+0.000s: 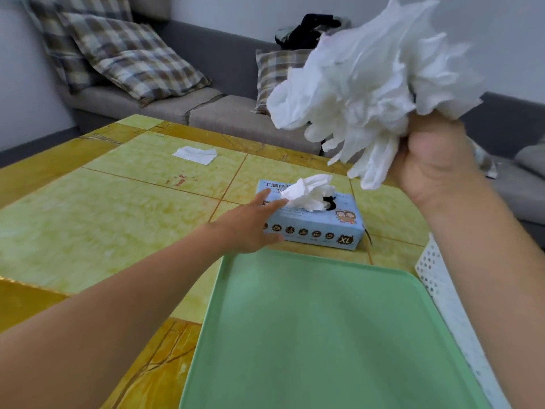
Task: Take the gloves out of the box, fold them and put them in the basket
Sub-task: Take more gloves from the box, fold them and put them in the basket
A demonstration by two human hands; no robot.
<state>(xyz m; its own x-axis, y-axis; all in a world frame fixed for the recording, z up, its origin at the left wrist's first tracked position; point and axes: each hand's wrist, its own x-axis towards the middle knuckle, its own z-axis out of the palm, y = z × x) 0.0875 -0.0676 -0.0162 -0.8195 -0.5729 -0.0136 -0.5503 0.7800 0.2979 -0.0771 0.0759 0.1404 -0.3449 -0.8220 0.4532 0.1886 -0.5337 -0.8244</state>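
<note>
From the head camera, the bench [88,208] carries a yellow-green marbled covering divided by thin brown lines into large panels, with a few small red marks near its middle. A flat white scrap [195,154] lies alone toward the far side. At the near edge sits a pale green tray [318,335], and just to its right stands a white perforated basket [432,273], partly hidden by the right forearm.

The light blue box [317,224] rests on the bench just beyond the tray, marked XL on its near side, with 1 tuft of white gloves [311,191] sticking up from its top opening. The left hand [250,224] lies with straight fingers over the box's left end, thumb against the near side, fingertips touching the tuft.

The right hand [433,160] is raised well above the bench at the right, fist clenched round a large crumpled bunch of white gloves [362,84], whose fingers dangle down to the left.

Behind the bench runs a grey sofa [230,116] against a pale wall, holding 2 plaid cushions [129,57] at far left, another plaid cushion [274,75] near the middle, and a dark heap of clothing [306,32] on its backrest.
</note>
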